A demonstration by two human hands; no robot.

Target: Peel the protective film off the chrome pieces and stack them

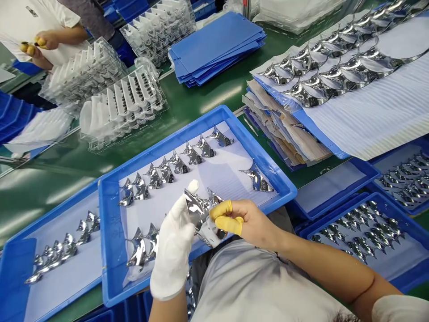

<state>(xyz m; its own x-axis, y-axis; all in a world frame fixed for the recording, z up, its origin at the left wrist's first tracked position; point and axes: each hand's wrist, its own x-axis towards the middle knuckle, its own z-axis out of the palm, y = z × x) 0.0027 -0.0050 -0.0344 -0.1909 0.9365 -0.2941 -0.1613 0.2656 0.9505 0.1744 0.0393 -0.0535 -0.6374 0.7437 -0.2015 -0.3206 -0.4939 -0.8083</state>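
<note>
My left hand, in a white glove, is closed round one side of a shiny chrome-plated part with pointed tips. On the part's other side, my right hand, with yellow finger cots on thumb and forefinger, pinches its edge. A pale grey piece shows below those fingertips; whether it belongs to the part I cannot tell. Both hands are over the near edge of a blue tray lined with white sheet. Several similar chrome parts stand in a row there, and a single chrome part lies at its right.
More blue trays of chrome parts lie left and lower right. Chrome parts on white sheeting top a stack at right. Blue sheets and clear plastic racks stand on the green table. A co-worker is at upper left.
</note>
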